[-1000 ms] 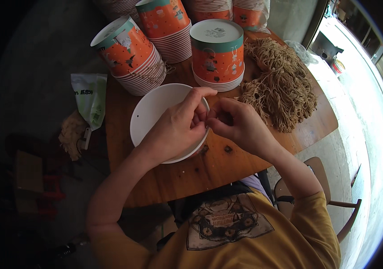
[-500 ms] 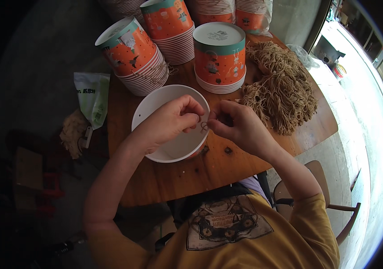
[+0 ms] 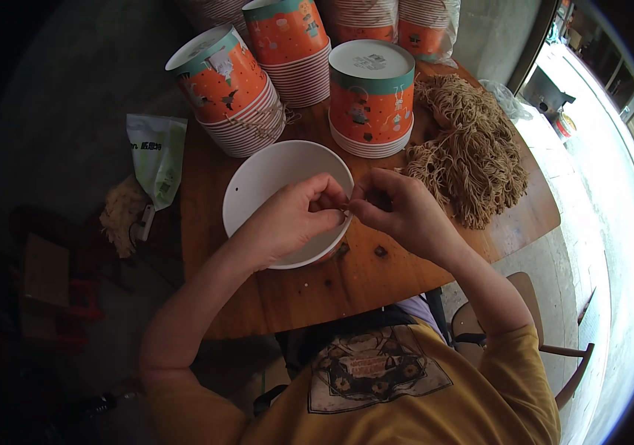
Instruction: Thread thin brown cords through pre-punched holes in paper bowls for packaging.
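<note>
At the right rim of the white paper bucket (image 3: 265, 174), our left hand (image 3: 291, 219) and right hand (image 3: 403, 215) meet. With both thumb-and-forefinger grips closed, we pinch a thin cord (image 3: 346, 212), mostly hidden by the fingertips. The bucket stands open side up on the wooden table (image 3: 376, 285), with a small hole (image 3: 237, 189) in its left wall. Beyond it, we find an upturned orange bucket stack (image 3: 371, 111) and, to its right, a tan cord heap (image 3: 472, 156). More bucket stacks (image 3: 231, 96) stand at the left and behind.
</note>
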`<act>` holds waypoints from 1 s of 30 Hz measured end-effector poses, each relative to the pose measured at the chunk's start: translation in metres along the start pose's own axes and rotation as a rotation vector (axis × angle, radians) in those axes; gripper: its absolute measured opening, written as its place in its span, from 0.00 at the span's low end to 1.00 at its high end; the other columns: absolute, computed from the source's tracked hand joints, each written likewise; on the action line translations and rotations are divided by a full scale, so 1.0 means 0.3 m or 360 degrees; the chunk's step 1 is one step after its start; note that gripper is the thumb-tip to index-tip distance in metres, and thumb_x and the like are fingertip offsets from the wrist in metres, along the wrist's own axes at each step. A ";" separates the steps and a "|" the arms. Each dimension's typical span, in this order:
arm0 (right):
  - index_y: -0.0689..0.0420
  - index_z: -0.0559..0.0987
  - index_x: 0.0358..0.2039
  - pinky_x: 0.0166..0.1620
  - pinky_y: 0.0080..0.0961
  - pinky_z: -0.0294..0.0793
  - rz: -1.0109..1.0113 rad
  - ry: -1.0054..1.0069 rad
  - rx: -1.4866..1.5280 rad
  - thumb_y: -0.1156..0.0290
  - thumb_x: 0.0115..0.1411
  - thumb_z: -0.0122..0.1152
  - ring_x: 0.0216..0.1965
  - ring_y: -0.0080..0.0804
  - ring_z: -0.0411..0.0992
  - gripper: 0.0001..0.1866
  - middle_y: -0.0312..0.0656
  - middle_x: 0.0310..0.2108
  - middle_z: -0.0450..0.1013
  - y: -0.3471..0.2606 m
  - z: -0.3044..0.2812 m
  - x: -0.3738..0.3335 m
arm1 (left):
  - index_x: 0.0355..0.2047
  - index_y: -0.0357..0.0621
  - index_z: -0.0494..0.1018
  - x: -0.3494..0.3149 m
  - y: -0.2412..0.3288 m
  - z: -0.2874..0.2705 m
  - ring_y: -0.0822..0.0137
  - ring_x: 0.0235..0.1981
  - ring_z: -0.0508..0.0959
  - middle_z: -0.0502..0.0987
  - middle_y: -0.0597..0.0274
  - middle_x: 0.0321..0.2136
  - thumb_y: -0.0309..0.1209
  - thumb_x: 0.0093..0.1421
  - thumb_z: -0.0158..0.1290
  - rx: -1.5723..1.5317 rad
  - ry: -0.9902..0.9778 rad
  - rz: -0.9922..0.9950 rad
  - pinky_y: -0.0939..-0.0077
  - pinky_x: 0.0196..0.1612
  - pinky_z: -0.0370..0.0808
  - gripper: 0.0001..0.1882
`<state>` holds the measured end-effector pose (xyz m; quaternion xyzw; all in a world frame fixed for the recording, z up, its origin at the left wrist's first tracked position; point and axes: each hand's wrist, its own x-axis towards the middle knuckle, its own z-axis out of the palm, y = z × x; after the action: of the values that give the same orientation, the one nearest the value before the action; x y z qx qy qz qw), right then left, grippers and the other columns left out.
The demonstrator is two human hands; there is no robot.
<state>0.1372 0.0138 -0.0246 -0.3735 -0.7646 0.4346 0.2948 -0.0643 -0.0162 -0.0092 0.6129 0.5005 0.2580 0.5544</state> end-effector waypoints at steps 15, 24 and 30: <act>0.61 0.74 0.32 0.30 0.18 0.66 -0.0013 -0.0022 0.0023 0.71 0.56 0.61 0.25 0.15 0.62 0.08 0.32 0.23 0.66 0.000 -0.001 -0.005 | 0.31 0.38 0.69 -0.020 -0.003 0.082 0.63 0.28 0.76 0.72 0.58 0.28 0.21 0.55 0.52 0.0692 0.0611 0.0540 0.71 0.33 0.73 0.04; 0.60 0.75 0.33 0.26 0.25 0.71 -0.0070 0.0030 0.0050 0.69 0.56 0.60 0.21 0.23 0.71 0.08 0.39 0.20 0.72 0.021 0.010 -0.014 | 0.33 0.40 0.69 -0.011 -0.026 0.073 0.77 0.33 0.72 0.73 0.67 0.31 0.22 0.57 0.53 -0.0388 0.0394 0.0124 0.80 0.40 0.72 0.05; 0.60 0.73 0.33 0.24 0.20 0.66 0.0026 0.0056 0.0373 0.69 0.58 0.58 0.21 0.14 0.63 0.08 0.32 0.19 0.67 0.058 0.038 -0.028 | 0.36 0.42 0.69 -0.009 -0.021 0.070 0.77 0.39 0.72 0.71 0.67 0.35 0.20 0.57 0.52 -0.0680 0.0303 0.0084 0.80 0.48 0.70 0.07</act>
<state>0.1385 0.0077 -0.0463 -0.3504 -0.7002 0.5168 0.3462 -0.0492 -0.0282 -0.0195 0.4674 0.4684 0.4289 0.6149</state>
